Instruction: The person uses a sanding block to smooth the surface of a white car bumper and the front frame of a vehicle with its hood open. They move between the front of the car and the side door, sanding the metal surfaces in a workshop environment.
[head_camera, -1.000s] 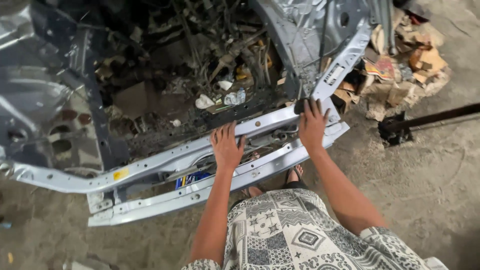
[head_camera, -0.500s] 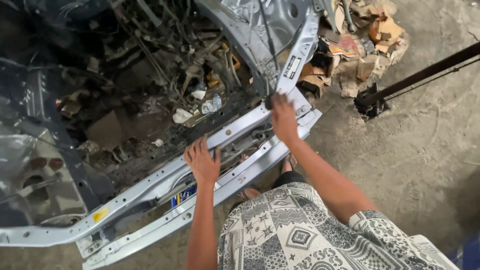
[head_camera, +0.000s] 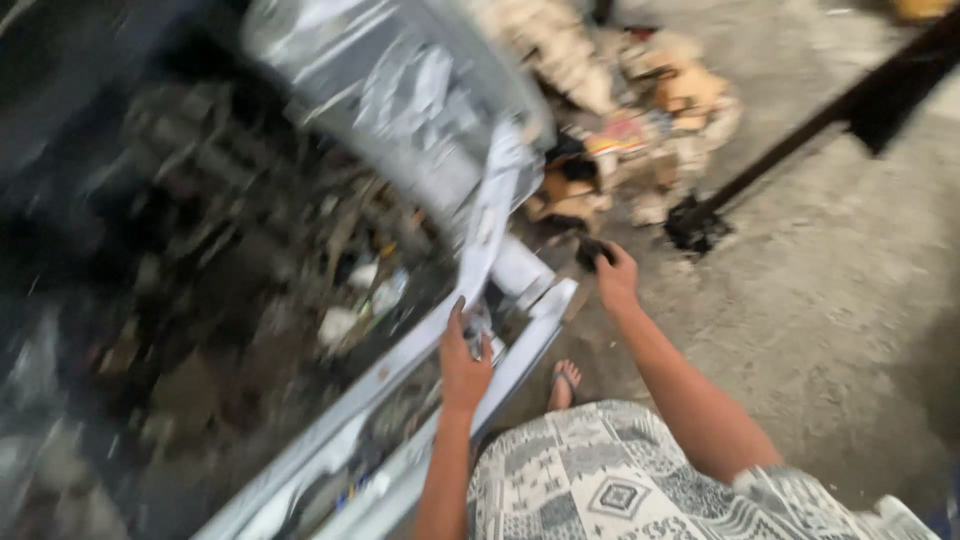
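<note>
The view is motion-blurred. My left hand (head_camera: 465, 362) rests flat on the silver front crossmember (head_camera: 392, 372) of a stripped car body, fingers pointing up along the beam. Off the end of that beam, my right hand (head_camera: 616, 277) is lifted over the concrete floor. Its fingers are closed on a small dark object (head_camera: 592, 250) whose kind I cannot make out. Behind the beam lies the open engine bay (head_camera: 220, 260), full of dark parts and scraps.
A crumpled silver body panel (head_camera: 400, 90) rises at the top centre. A pile of cardboard and debris (head_camera: 650, 120) lies on the floor beside it. A long dark bar (head_camera: 830, 120) with a black base (head_camera: 695, 225) crosses the upper right. My sandalled foot (head_camera: 565, 385) stands by the beam.
My right hand has come off the crossmember, moved right over the floor, and now has a small dark object in it. My left hand slid right along the beam. The camera swung right.
</note>
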